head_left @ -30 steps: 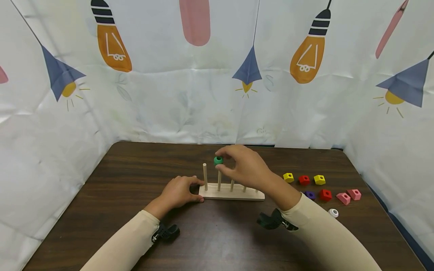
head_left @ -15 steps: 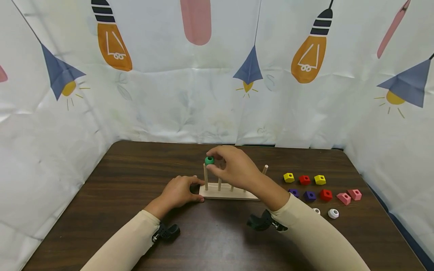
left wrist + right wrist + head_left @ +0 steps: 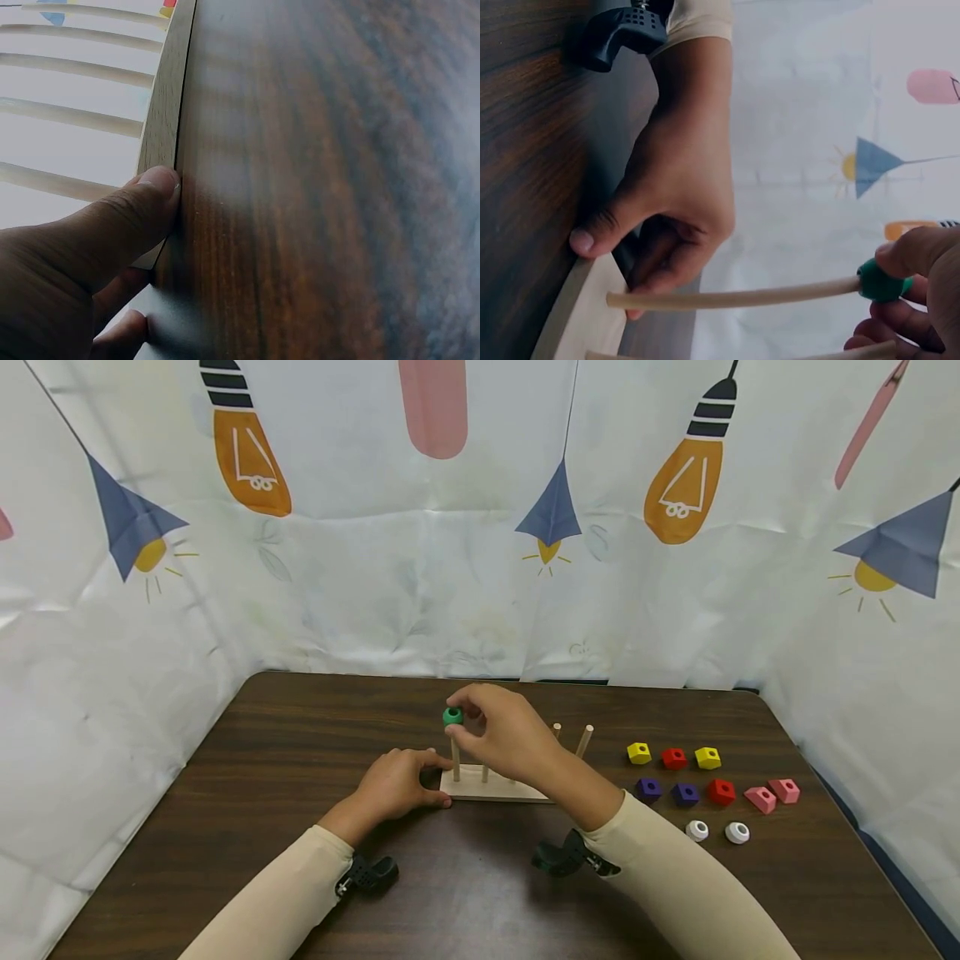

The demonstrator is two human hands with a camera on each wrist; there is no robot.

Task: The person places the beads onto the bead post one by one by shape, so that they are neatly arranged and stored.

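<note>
A pale wooden base (image 3: 495, 785) with several upright pegs stands mid-table. My left hand (image 3: 397, 787) grips its left end, the thumb on the front edge, as the left wrist view also shows. My right hand (image 3: 504, 735) pinches a green bead (image 3: 452, 716) between thumb and fingers. That bead sits at the top of the leftmost peg (image 3: 455, 760). In the right wrist view the peg's tip meets the bead (image 3: 881, 281); how far it has entered the hole is hidden.
Right of the base lie yellow blocks (image 3: 639, 753), red blocks (image 3: 673, 759), purple blocks (image 3: 686, 795), pink blocks (image 3: 761, 799) and white beads (image 3: 737, 832) on the dark wooden table (image 3: 465, 893). A printed white curtain (image 3: 360, 593) hangs behind the table.
My right hand has carried the green bead leftward, from over the second peg to the top of the leftmost one. The left hand has stayed on the base.
</note>
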